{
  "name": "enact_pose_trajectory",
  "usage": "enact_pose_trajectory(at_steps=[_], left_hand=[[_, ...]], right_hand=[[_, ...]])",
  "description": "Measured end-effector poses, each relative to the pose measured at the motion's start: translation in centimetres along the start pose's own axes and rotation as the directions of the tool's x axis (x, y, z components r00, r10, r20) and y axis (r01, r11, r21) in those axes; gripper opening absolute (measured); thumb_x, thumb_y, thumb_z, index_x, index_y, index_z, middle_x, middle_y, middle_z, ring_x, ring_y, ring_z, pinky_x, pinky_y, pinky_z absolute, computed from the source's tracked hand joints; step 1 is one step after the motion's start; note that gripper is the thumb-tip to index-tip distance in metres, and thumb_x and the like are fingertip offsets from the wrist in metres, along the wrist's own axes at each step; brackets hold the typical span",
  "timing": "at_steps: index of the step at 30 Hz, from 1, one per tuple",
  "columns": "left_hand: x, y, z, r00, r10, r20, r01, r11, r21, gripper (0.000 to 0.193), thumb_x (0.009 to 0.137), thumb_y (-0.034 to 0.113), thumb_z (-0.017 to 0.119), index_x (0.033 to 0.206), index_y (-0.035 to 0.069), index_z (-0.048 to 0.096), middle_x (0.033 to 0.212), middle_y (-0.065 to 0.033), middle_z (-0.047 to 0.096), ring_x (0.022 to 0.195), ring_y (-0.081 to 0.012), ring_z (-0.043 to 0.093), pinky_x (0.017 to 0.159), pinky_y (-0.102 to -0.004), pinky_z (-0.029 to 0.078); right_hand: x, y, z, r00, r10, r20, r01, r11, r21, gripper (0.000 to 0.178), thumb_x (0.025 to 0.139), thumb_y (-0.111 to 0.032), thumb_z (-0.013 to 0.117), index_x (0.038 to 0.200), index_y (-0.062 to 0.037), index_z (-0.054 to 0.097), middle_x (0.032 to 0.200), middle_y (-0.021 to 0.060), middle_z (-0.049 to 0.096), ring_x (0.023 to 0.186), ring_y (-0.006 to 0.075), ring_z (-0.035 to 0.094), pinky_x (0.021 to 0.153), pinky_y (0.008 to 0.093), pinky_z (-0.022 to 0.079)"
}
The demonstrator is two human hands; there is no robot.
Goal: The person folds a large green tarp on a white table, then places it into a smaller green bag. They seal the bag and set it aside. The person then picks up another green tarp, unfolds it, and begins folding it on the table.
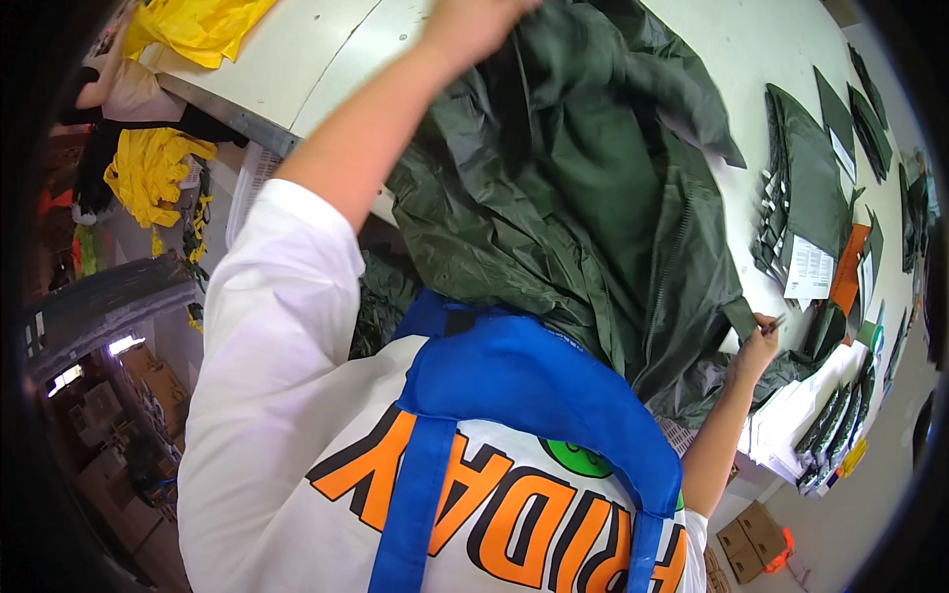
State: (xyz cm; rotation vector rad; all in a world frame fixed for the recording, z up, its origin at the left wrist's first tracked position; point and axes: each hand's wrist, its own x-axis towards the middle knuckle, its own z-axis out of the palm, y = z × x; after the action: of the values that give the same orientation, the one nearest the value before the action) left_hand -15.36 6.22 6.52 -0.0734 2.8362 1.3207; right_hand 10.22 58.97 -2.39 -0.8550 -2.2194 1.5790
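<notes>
A dark green raincoat-like jacket (563,168) of thin, shiny cloth is spread over the white table and hangs over its near edge against my blue apron (534,361). A zipper (682,232) runs down its right side. My left hand (473,28) reaches to the jacket's far part at the upper edge; its fingers are blurred and partly cut off, so its grip is unclear. Near the table's right front, my right hand (757,348) is closed on a small dark pointed tool, apparently thread snips (774,325), beside a green fabric tab (738,316) of the jacket.
Stacks of dark green cut pieces (809,168) with paper slips lie to the right on the white table (326,49). Yellow cloth (203,28) lies at the far left, near another person (138,94). Cardboard boxes (753,542) stand on the floor at lower right.
</notes>
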Motion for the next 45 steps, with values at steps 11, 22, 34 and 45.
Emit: enact_pose_trajectory(at_steps=[11,22,34,45], left_hand=[[-0.1,-14.5,-8.9,0.799,-0.599,-0.052,0.148,0.279,-0.949,0.028,0.099,0.014,0.041,0.118,-0.004,0.05,0.116,-0.0171,0.058,0.103,-0.029,0.059,0.093,-0.0417,0.05],[-9.9,-2.2,-4.9,0.945,-0.253,0.205,0.229,0.067,-0.971,0.025,0.099,0.021,0.042,0.111,0.001,0.05,0.11,-0.0137,0.062,0.097,-0.025,0.064,0.087,-0.039,0.053],[-15.7,1.3,-1.9,0.983,0.095,-0.158,-0.162,0.856,-0.491,0.048,0.084,-0.003,0.058,0.129,0.008,0.046,0.11,-0.0059,0.052,0.088,-0.0101,0.053,0.074,-0.02,0.046],[-12.6,2.1,-0.6,0.929,0.364,0.067,-0.332,0.899,-0.287,0.007,0.079,-0.002,0.067,0.086,0.0,0.066,0.094,-0.0079,0.066,0.081,-0.0142,0.061,0.07,-0.0251,0.048]], right_hand=[[2.7,-3.9,-0.4,0.894,-0.322,-0.311,0.213,0.917,-0.336,0.027,0.079,0.004,0.048,0.105,0.0044,0.056,0.1,0.012,0.058,0.092,0.0183,0.055,0.086,0.0308,0.043],[-13.6,-19.4,27.8,0.559,-0.553,0.618,0.543,0.807,0.231,0.032,0.078,-0.009,0.073,0.108,-0.0063,0.061,0.106,0.0083,0.059,0.08,0.0197,0.057,0.064,0.0257,0.047],[-16.5,-18.9,27.5,0.383,-0.591,0.71,0.671,0.706,0.226,0.02,0.07,-0.004,0.07,0.087,-0.0032,0.059,0.072,0.011,0.059,0.057,0.0248,0.059,0.054,0.033,0.049],[-14.7,-16.5,24.1,0.342,-0.488,0.803,0.562,0.791,0.241,0.015,0.071,-0.003,0.064,0.08,-0.0019,0.053,0.068,0.0112,0.053,0.059,0.0254,0.055,0.054,0.0341,0.044]])
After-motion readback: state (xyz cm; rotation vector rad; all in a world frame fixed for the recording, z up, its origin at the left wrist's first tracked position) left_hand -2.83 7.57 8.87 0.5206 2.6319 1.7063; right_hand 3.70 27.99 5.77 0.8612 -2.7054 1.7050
